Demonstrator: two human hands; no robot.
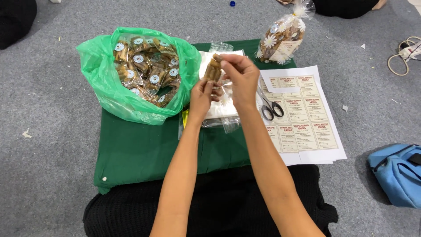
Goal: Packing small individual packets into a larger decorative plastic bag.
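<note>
Small brown snack packet (pixel 213 69) is held up between both hands, over the stack of clear bags (pixel 219 109) on the green cushion (pixel 131 153). Right hand (pixel 240 77) pinches the packet's top end with fingertips; left hand (pixel 202 94) grips from below, fingers closed around the lower end and what looks like clear film. Can't tell for sure whether the film is a bag mouth or loose wrap: it's see-through and partly hidden by the fingers.

Step, as I read it: packing. One packet is being fed into or lined up with a clear bag. Not seated yet; most of the packet shows above the left hand.

Next move needs: the bag mouth kept open by the left hand and the packet pushed straight down by the right. The film is flimsy, so it may fold or cling.

Around it:
- Green plastic bag (pixel 109 87) just left of the hands, open, full of the same brown packets with round stickers. Within easy reach.
- Scissors (pixel 268 105) just right of the hands, lying on the label sheet (pixel 307 127), handles toward the person.
- Label sheet is mostly uncut, a grid of cream labels, with a notch missing near the top.
- Finished bag with daisy print (pixel 283 39) stands at the far right corner of the cushion, tied at the top, label on it.
- Blue bag (pixel 397 173) on the grey carpet (pixel 44 175) to the right, well apart.
- White cable (pixel 405 52) at the far right edge.
</note>
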